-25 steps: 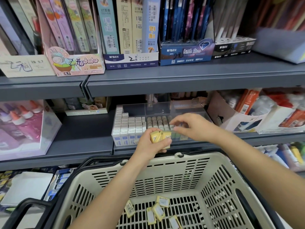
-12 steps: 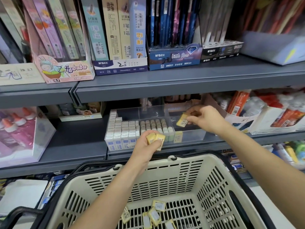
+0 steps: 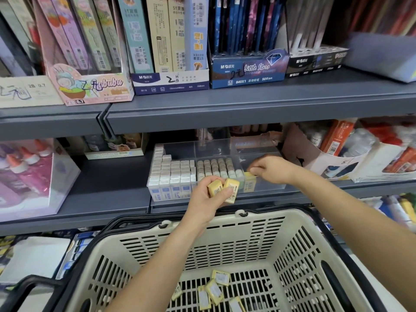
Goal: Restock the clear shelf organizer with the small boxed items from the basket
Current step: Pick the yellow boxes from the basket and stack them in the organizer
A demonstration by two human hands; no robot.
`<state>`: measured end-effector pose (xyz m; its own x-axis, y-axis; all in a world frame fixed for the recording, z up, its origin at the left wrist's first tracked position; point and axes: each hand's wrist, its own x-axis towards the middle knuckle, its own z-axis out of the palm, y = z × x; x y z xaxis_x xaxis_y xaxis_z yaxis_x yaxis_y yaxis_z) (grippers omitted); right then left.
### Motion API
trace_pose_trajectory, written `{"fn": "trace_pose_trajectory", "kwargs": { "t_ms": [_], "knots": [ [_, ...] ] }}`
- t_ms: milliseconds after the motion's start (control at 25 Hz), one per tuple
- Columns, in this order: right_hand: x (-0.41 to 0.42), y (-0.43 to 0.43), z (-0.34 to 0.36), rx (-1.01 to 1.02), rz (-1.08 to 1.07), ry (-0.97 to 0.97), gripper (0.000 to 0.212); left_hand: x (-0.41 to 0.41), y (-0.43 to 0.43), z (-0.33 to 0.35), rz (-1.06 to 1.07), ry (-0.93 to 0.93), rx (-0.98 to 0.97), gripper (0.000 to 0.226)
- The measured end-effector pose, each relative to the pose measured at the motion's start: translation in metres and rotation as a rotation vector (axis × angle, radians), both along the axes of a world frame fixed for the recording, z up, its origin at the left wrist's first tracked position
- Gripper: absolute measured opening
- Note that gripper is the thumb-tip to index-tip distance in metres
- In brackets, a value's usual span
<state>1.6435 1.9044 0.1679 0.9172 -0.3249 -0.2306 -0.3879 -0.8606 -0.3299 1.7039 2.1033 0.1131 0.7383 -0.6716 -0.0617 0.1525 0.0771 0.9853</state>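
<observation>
A clear shelf organizer (image 3: 265, 152) stands on the middle shelf, its left sections packed with white and grey small boxes. My left hand (image 3: 207, 199) grips two yellow small boxes (image 3: 225, 188) in front of the organizer. My right hand (image 3: 270, 168) reaches into the organizer's right section, its fingers pinching a yellow box (image 3: 249, 180) that stands at the front there. Several more yellow boxes (image 3: 216, 291) lie on the bottom of the beige basket (image 3: 258, 235) below my arms.
The grey upper shelf (image 3: 247, 109) overhangs the organizer, loaded with pencil-lead display boxes. A torn cardboard box (image 3: 315, 163) of glue sticks sits right of the organizer. A pink case of bottles (image 3: 33, 176) stands at the left.
My right hand has brought its yellow box down from above the organizer into the front of the right section. My left hand stays in front with its two boxes.
</observation>
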Motion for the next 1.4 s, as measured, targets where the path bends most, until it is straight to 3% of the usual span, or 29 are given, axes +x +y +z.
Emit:
{"fn": "trace_pose_trajectory", "kwargs": {
  "t_ms": [120, 240, 360, 520, 640, 760, 960, 1120, 1240, 1320, 1400],
  "knots": [
    [-0.005, 0.011, 0.006, -0.124, -0.017, -0.187, 0.030, 0.000, 0.001, 0.000, -0.015, 0.037, -0.028, 0.022],
    [-0.017, 0.040, 0.015, 0.059, 0.021, -0.426, 0.028, 0.001, 0.001, 0.000, -0.029, 0.054, -0.062, 0.021],
    [-0.024, 0.065, 0.013, 0.223, 0.073, -0.340, 0.014, 0.000, 0.001, 0.002, -0.057, 0.044, -0.077, 0.018],
    [-0.028, 0.048, 0.025, 0.388, -0.060, -0.383, 0.007, 0.001, 0.002, 0.001, -0.058, 0.040, -0.057, 0.020],
    [-0.021, 0.016, 0.034, 0.159, -0.158, -0.478, 0.011, 0.001, 0.002, -0.002, -0.050, -0.022, -0.001, 0.024],
    [-0.008, -0.001, 0.026, -0.104, -0.156, -0.422, 0.020, -0.001, 0.003, -0.005, -0.047, -0.082, -0.005, 0.018],
    [0.007, 0.001, -0.006, -0.054, -0.062, -0.184, 0.021, -0.005, 0.003, -0.002, -0.059, -0.052, -0.045, 0.020],
    [0.009, 0.001, -0.011, -0.116, -0.015, -0.119, 0.029, -0.004, 0.003, 0.000, -0.061, -0.045, -0.031, 0.020],
    [-0.001, 0.015, -0.001, -0.126, -0.031, -0.345, 0.027, -0.004, 0.002, -0.001, -0.060, -0.025, -0.019, 0.019],
    [-0.013, 0.035, 0.007, 0.018, 0.013, -0.517, 0.025, -0.004, 0.001, -0.001, -0.068, -0.031, -0.009, 0.020],
    [-0.020, 0.057, 0.009, 0.096, 0.112, -0.505, 0.022, -0.004, -0.001, 0.000, -0.079, -0.040, -0.008, 0.021]
  ]
}}
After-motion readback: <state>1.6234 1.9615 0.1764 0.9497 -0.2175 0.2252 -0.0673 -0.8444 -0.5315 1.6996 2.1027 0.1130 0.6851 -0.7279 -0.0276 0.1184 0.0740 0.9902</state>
